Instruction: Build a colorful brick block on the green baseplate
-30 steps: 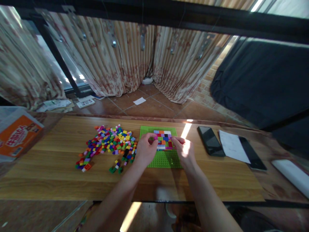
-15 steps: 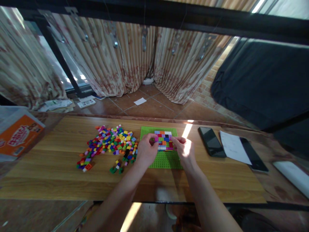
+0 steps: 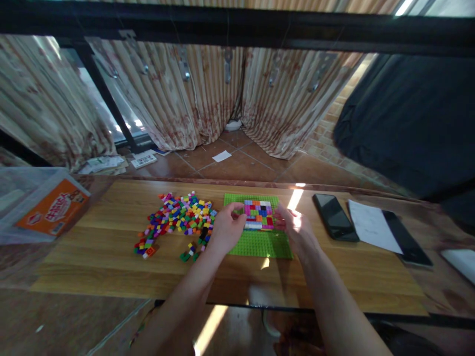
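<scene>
Upright studs cover a green baseplate (image 3: 260, 245) on the table. Toward its far half sits a patch of many-coloured building bricks (image 3: 259, 213), packed side by side. My left hand (image 3: 227, 228) is at the left edge of that patch, its fingers curved and the thumb apart from the index finger, with nothing visible between them. On the other side, my right hand (image 3: 296, 228) hovers by the right edge of the baseplate with its fingers stretched and apart, holding nothing. A loose pile of small coloured bricks (image 3: 181, 215) lies to the left of my left hand.
A dark phone (image 3: 336, 217) lies right of the baseplate, beside a white sheet (image 3: 373, 225) resting partly over a dark tablet-like slab (image 3: 411, 242). At the far left stands a clear plastic box (image 3: 22, 198) with an orange label. Curtains (image 3: 208, 99) hang beyond the wooden table (image 3: 111, 272).
My right hand has come off the brick patch, moved right and spread its fingers. My left hand stays by the patch's left side. The whole view has shifted slightly.
</scene>
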The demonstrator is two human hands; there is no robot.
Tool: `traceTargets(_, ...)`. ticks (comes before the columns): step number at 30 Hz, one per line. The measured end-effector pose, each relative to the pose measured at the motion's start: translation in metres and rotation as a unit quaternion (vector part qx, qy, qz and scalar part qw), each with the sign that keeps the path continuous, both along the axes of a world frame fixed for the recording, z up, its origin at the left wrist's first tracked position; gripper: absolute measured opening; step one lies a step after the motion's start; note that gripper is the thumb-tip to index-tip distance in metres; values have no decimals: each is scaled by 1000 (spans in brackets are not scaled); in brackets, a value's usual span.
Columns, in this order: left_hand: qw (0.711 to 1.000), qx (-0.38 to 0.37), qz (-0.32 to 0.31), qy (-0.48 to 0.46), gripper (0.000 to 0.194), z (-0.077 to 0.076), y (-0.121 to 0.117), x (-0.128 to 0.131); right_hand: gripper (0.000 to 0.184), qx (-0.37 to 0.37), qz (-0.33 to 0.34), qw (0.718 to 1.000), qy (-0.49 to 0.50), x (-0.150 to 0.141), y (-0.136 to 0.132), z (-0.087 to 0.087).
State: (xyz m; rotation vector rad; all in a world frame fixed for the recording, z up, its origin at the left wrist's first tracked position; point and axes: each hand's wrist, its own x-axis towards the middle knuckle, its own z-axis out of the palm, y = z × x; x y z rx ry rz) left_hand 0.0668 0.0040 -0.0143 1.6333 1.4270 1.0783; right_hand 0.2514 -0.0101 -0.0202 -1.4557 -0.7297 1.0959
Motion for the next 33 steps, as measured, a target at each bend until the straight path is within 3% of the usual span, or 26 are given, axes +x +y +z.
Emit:
traceTargets(3, 998, 27, 43, 29, 20, 9, 11, -33, 44, 9, -22, 1000, 8, 5, -3, -1)
traceTargets(6, 989, 51, 120, 72, 18, 16, 22, -83, 42, 22, -8, 999, -29, 7, -5, -3)
traceTargets(9, 971, 22, 178, 158, 19, 21, 22, -131, 37, 22, -6, 998, -53, 5, -4, -2)
traceTargets(11, 960, -8, 181, 214, 19, 22, 17, -150, 32, 13, -19, 998, -53, 2, -3, -1)
traceTargets(17, 945, -48, 107, 304, 27, 19, 11, -153, 26, 20, -26, 999, -43, -3, -2, -3)
traceTargets(23, 952, -19, 54, 300, 31, 14, 11, -150, 31, 25, -29, 998, -48, -5, -2, -4)
traceTargets(28, 953, -16, -4, 304, 20, 20, 3, -159, 29, 21, -39, 998, -40, -9, -1, 3)
traceTargets(33, 949, -19, -62, 308, 27, 23, -2, -169, 27, 14, -38, 998, -37, -11, -1, 7)
